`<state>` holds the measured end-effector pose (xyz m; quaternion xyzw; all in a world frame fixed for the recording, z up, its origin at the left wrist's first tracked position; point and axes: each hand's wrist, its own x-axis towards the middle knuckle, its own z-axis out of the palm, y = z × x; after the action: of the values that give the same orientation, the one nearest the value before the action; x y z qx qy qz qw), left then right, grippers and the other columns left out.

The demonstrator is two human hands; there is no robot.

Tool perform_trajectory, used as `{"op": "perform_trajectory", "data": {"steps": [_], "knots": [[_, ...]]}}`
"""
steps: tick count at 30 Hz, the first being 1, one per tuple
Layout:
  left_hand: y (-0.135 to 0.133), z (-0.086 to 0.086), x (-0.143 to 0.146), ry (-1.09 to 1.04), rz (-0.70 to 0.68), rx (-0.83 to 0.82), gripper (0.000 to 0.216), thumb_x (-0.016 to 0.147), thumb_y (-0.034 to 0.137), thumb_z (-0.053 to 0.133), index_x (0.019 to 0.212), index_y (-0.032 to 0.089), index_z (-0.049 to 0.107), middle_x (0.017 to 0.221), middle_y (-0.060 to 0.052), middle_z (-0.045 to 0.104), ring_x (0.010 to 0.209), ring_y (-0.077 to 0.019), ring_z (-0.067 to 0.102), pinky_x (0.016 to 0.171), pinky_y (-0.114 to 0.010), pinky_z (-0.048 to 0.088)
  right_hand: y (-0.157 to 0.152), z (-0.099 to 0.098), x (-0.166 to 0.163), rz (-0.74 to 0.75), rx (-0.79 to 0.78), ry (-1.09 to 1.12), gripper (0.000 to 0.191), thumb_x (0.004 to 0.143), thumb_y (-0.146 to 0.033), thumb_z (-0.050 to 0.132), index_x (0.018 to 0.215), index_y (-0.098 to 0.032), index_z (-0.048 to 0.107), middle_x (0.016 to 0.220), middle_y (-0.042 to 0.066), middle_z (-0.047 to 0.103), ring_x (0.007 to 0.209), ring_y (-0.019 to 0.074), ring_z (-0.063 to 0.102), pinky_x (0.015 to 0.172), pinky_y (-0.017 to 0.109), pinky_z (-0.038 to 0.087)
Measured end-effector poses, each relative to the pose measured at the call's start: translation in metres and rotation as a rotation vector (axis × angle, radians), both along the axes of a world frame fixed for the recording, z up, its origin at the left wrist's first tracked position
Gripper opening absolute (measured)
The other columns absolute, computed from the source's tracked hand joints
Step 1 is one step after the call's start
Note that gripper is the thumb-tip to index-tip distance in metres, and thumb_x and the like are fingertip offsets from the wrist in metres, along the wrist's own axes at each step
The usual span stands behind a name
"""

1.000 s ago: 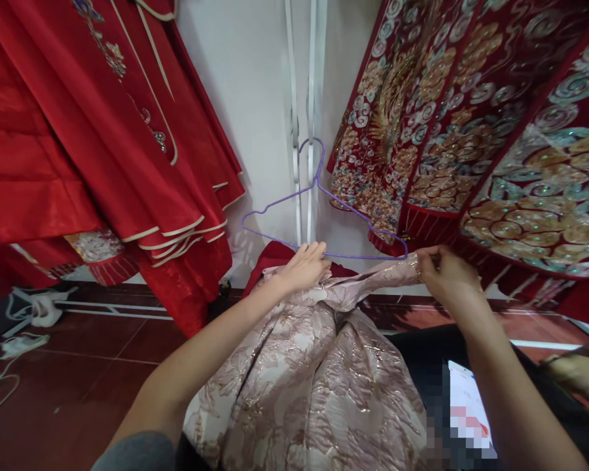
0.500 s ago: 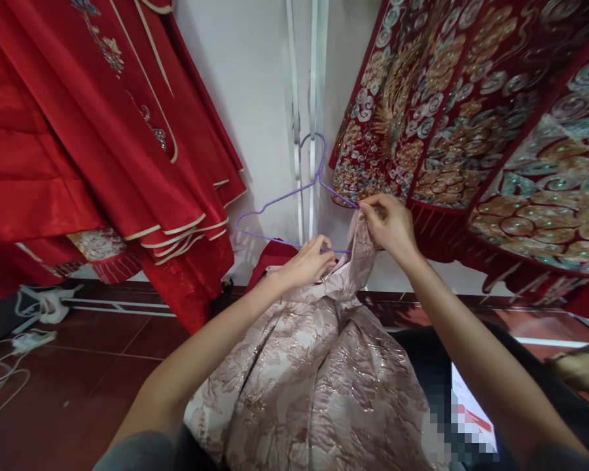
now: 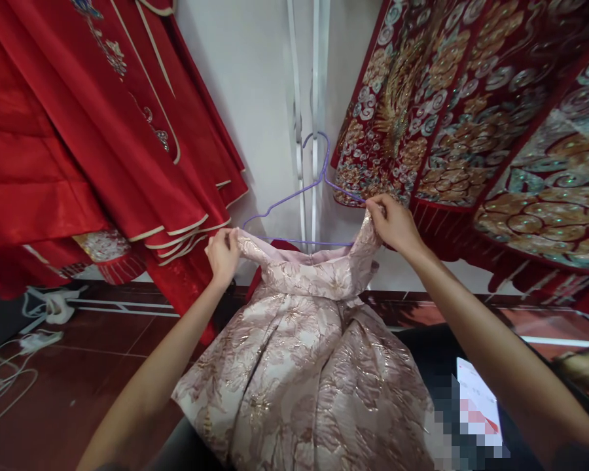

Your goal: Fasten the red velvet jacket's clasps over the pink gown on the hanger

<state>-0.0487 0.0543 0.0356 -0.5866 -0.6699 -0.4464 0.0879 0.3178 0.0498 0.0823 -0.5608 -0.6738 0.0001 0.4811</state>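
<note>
A pale pink brocade dress (image 3: 299, 353) with a shiny floral pattern spreads below my two hands, its skirt falling toward me. My left hand (image 3: 222, 256) pinches the left shoulder strap by its top end. At the opposite side, my right hand (image 3: 391, 221) is closed on the right strap, close to the right arm of a purple hanger (image 3: 289, 197). The right strap meets the hanger there; my fingers hide exactly how. The hanger's left end reaches close to the left strap, and its lower bar runs behind the neckline. Its hook is at the white upright poles.
Red garments with pale piping (image 3: 177, 176) hang at the left. A heavily embroidered red garment (image 3: 451, 150) hangs at the right. White cables (image 3: 10, 386) and a white shoe (image 3: 59, 307) lie on the reddish tiled floor. A partly blurred phone-like screen (image 3: 478, 399) shows at lower right.
My left hand has moved left and up from the neckline to the left strap, drawing it outward. The neckline is now stretched wide. My right hand still grips the right strap.
</note>
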Motion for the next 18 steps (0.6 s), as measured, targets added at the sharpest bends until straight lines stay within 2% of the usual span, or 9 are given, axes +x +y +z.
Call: {"op": "perform_trajectory", "data": {"steps": [2,4,10,14,18], "knots": [[0.005,-0.007,-0.014,-0.056,0.024,-0.117,0.029,0.091,0.041,0.043,0.094,0.021,0.064,0.086,-0.006,0.069,0.087,-0.0235,0.061,0.077,-0.031,0.042,-0.001,0.001,0.0,-0.008,-0.002,-0.003,0.024,0.09,-0.037,0.045,0.094,-0.02,0.062,0.097,0.01,0.07,0.089,0.0252,0.063,0.079,0.034,0.045],[0.008,-0.013,-0.019,-0.099,0.031,-0.162,0.028,0.09,0.04,0.044,0.095,0.021,0.064,0.088,-0.007,0.07,0.086,-0.0231,0.062,0.075,-0.03,0.042,-0.001,0.001,0.0,-0.018,-0.003,-0.007,0.024,0.089,-0.036,0.045,0.094,-0.02,0.062,0.097,0.01,0.07,0.088,0.0251,0.064,0.079,0.034,0.045],[0.012,-0.014,-0.015,-0.11,-0.054,-0.023,0.033,0.092,0.043,0.041,0.096,0.02,0.064,0.091,-0.006,0.07,0.085,-0.0199,0.061,0.078,-0.028,0.043,-0.001,0.001,0.002,-0.003,0.011,-0.013,0.023,0.089,-0.035,0.046,0.095,-0.02,0.063,0.097,0.009,0.071,0.087,0.0246,0.064,0.079,0.034,0.045],[0.016,0.001,-0.009,-0.107,-0.153,0.087,0.033,0.092,0.042,0.041,0.094,0.019,0.065,0.092,-0.004,0.07,0.087,-0.0185,0.059,0.083,-0.028,0.043,0.001,0.0,0.004,0.014,0.014,-0.024,0.025,0.09,-0.037,0.045,0.094,-0.021,0.063,0.095,0.008,0.071,0.084,0.0237,0.064,0.077,0.033,0.046],[0.019,0.034,0.021,-0.042,-0.269,0.16,0.032,0.092,0.041,0.044,0.091,0.019,0.067,0.093,-0.004,0.069,0.094,-0.0188,0.057,0.091,-0.031,0.041,0.003,-0.002,0.005,0.067,0.014,-0.032,0.026,0.09,-0.039,0.045,0.094,-0.021,0.064,0.094,0.006,0.071,0.083,0.022,0.064,0.076,0.031,0.046]]}}
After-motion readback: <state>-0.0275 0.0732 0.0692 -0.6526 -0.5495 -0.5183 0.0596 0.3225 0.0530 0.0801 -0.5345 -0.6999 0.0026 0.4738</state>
